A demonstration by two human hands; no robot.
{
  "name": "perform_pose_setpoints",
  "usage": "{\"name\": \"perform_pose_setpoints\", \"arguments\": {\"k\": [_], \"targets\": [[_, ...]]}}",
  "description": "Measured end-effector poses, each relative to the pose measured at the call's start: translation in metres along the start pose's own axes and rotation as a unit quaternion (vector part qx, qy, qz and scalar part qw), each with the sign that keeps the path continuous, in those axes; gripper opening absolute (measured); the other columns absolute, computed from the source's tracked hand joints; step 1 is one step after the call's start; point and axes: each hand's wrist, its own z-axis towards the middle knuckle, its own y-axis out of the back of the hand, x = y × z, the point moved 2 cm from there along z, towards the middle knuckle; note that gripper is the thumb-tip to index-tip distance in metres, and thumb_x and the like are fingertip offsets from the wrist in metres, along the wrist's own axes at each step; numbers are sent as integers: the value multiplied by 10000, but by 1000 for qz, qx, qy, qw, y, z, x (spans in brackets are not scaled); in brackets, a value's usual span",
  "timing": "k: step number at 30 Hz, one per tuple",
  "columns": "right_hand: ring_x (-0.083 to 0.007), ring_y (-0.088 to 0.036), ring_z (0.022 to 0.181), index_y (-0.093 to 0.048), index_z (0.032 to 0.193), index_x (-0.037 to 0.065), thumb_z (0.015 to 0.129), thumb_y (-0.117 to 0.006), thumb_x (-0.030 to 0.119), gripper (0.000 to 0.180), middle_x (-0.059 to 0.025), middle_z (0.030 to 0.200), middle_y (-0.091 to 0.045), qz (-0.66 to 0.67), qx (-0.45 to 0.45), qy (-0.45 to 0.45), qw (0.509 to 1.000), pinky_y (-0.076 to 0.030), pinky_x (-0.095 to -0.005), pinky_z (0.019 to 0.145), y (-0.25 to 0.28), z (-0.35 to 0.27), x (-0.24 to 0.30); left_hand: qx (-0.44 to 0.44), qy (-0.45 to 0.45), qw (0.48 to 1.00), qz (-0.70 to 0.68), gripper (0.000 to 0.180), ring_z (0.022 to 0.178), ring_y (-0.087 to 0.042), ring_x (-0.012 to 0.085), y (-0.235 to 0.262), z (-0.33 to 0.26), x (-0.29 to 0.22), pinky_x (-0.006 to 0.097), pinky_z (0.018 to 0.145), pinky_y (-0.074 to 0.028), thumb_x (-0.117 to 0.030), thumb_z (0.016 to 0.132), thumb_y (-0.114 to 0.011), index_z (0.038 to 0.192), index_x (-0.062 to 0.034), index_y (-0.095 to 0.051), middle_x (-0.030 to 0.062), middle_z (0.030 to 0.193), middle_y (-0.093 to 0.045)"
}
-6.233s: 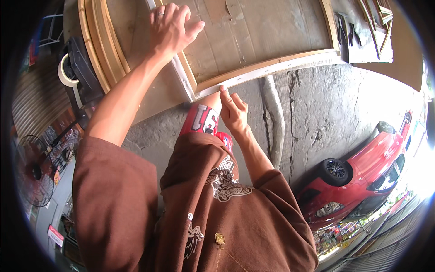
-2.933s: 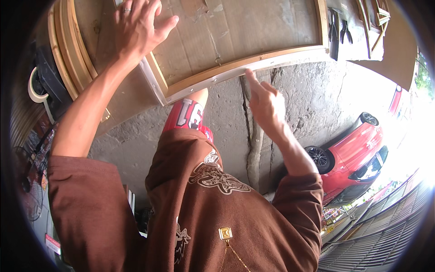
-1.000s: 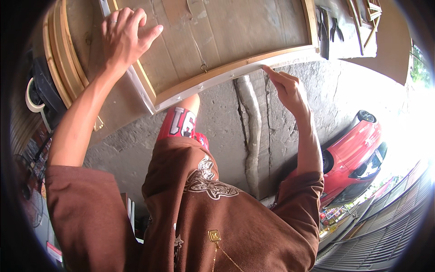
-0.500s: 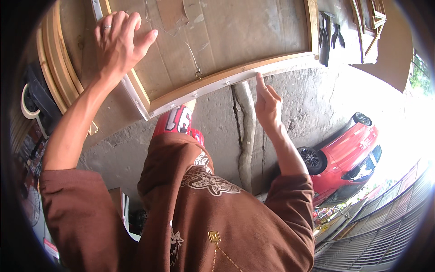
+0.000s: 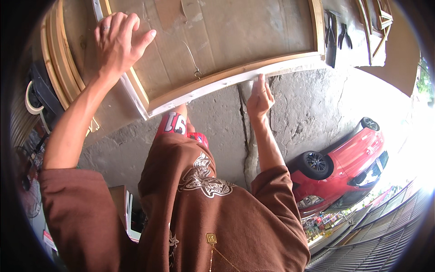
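A large wooden picture frame (image 5: 235,75) with a brown cardboard backing (image 5: 235,31) lies face down in front of me, a hanging wire and a small ring across its back. My left hand (image 5: 118,38) rests on the frame's left side rail, fingers spread over the cardboard edge. My right hand (image 5: 260,97) grips the white near edge of the frame from below, fingers pressed together on it.
Several more wooden frames (image 5: 54,59) lean stacked at the left. Pliers (image 5: 343,35) and other tools lie on a board at the upper right. Below is cracked concrete floor (image 5: 290,113). A red car (image 5: 344,158) is parked at the right, with a fan (image 5: 27,199) at far left.
My right hand has slid left along the frame's near edge, then settled gripping it. My left hand stays on the left rail. The view has shifted slightly.
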Motion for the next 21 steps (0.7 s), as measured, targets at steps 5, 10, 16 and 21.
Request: {"name": "perform_pose_setpoints", "arguments": {"k": [5, 10, 16, 21], "targets": [[-201, -451, 534, -569, 1253, -7, 816, -585, -120, 452, -113, 654, -530, 76, -53, -40, 995, -416, -280, 504, -11, -4, 1, 11, -1, 1000, -9, 344, 969, -498, 236, 0, 0, 2, 425, 842, -344, -445, 785, -678, 805, -152, -500, -4, 844, -507], [-141, -514, 599, -600, 1226, 0, 856, -567, -65, 376, -113, 753, -611, 50, 95, -112, 988, -452, -250, 571, 29, 16, 13, 7, 8, 1000, -21, 332, 980, -497, 237, 2, 0, 3, 425, 868, -326, -430, 791, -673, 805, -147, -501, 3, 847, -509], [-126, -470, 576, -627, 1219, 65, 872, -566, -55, 373, -85, 680, -534, -79, 197, -149, 966, -430, -266, 554, 84, 66, 3, 41, 11, 999, -29, 307, 965, -494, 234, 6, 6, 0, 421, 875, -329, -399, 812, -661, 824, -123, -527, 18, 865, -505], [-167, -487, 491, -675, 1175, 189, 805, -658, 21, 407, -41, 609, -467, -113, 273, -73, 953, -434, -305, 485, 99, 99, -18, 26, 7, 999, -32, 312, 989, -496, 244, 5, 9, -2, 418, 875, -330, -393, 800, -669, 807, -125, -510, 22, 857, -505]]}}
